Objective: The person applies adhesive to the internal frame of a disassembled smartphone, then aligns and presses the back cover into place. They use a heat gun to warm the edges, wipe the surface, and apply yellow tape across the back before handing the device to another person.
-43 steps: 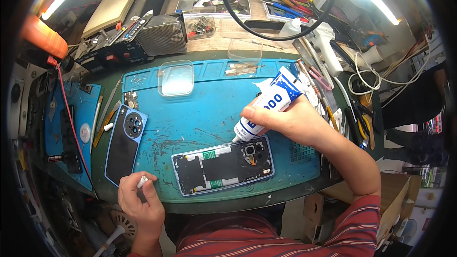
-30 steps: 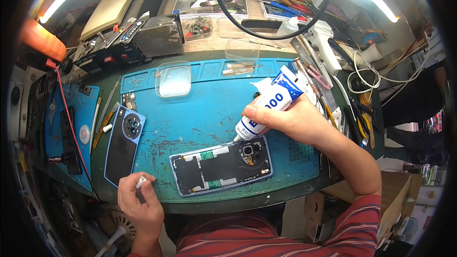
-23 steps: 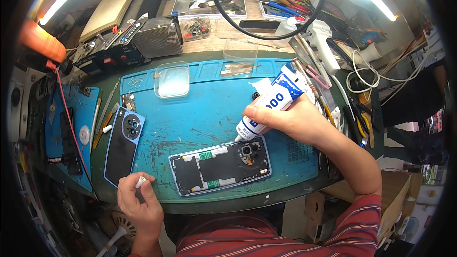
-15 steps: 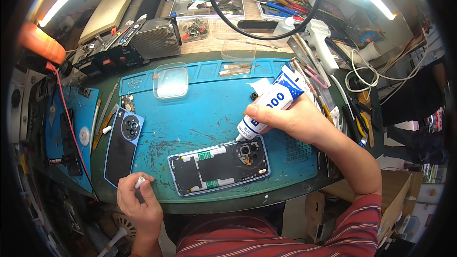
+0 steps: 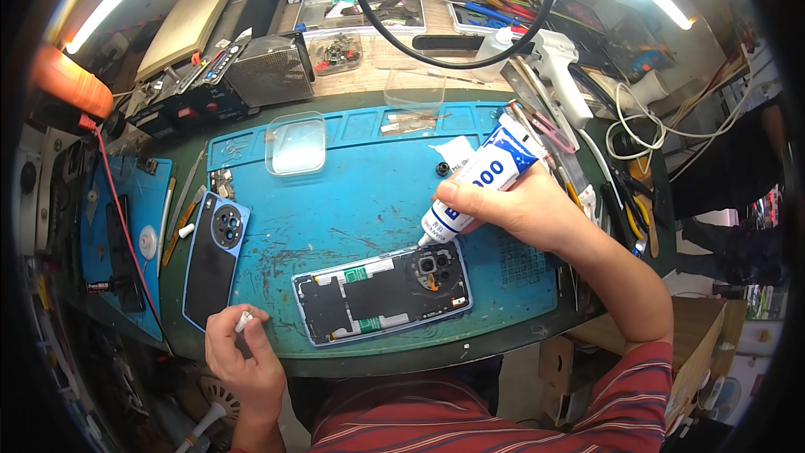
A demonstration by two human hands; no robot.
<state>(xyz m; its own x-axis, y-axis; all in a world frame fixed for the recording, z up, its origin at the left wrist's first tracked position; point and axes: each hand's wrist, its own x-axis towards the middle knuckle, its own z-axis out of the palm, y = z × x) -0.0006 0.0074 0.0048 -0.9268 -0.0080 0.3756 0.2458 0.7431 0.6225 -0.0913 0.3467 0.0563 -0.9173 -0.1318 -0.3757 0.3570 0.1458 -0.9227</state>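
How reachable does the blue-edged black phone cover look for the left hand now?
Probably yes: the cover lies close to the left hand, with nothing visible between, though that hand holds a small white cylindrical piece.

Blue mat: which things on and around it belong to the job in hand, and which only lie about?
Belonging to the job:
white squeeze tube in the right hand
opened phone at the nozzle
small white piece in the left hand
probable phone back cover

Seemingly lying about:
clear plastic box
yellow-handled pliers
white gun-shaped tool
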